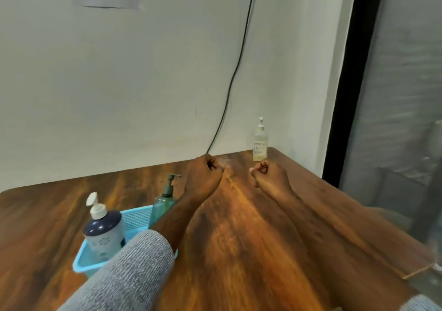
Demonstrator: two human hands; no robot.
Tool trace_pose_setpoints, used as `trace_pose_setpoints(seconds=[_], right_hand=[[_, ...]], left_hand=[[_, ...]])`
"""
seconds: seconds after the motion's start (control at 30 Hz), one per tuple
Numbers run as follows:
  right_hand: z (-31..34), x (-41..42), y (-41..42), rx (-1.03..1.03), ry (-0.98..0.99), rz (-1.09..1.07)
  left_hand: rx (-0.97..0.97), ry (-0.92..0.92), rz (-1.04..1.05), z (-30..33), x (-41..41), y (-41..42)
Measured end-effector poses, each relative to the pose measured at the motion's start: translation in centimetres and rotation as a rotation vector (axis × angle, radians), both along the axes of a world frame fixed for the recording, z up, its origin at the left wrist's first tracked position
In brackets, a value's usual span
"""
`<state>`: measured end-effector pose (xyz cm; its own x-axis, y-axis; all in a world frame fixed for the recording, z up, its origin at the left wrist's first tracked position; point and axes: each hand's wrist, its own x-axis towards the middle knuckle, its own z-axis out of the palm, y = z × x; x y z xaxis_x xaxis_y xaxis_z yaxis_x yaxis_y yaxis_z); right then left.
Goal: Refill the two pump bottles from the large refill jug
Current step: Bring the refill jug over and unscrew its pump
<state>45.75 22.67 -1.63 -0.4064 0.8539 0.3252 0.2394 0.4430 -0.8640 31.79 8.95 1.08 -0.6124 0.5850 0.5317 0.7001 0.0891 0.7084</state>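
Glossy wood-grain table (239,239), perforated plastic basket (134,217), knitted cloth sleeve (134,270).

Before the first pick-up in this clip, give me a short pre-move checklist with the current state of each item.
1. Both hands free: ok. Left hand and right hand are fists holding nothing.
2. Pump bottles located: ok. Green pump bottle stands upright in or just behind the blue basket; clear pump bottle stands at the table's far corner.
3. Large refill jug located: cannot tell. The dark-topped pump bottle in the basket is the largest container.
4. Pump tops removed: not ok, all on.
5. Fill levels: cannot tell.
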Motion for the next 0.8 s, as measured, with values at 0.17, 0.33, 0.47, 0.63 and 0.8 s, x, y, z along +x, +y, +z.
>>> trace_pose_setpoints(seconds=[0.17,0.33,0.47,0.63,0.8], right_hand=[[0.8,-0.5,5.2,0.005,-0.032,-0.057],[0.8,-2.1,10.7,0.012,-0.042,-0.103],[0.4,-4.2,14.7,0.003,-0.07,-0.153],[-0.7,-6.7,19.2,0.003,-0.101,-0.18],[-1.9,-9.0,23.0,0.011,-0.118,-0.19]], left_hand=[[-0.074,-0.03,-0.02,-0.6,-1.3,5.7],[-0.084,-0.057,-0.008,-1.2,-3.1,11.5],[-0.096,-0.085,-0.038,-1.4,-4.5,15.7],[-0.102,-0.091,-0.043,-1.3,-6.7,21.0],[-0.081,-0.125,-0.074,-1.8,-8.9,24.5]])
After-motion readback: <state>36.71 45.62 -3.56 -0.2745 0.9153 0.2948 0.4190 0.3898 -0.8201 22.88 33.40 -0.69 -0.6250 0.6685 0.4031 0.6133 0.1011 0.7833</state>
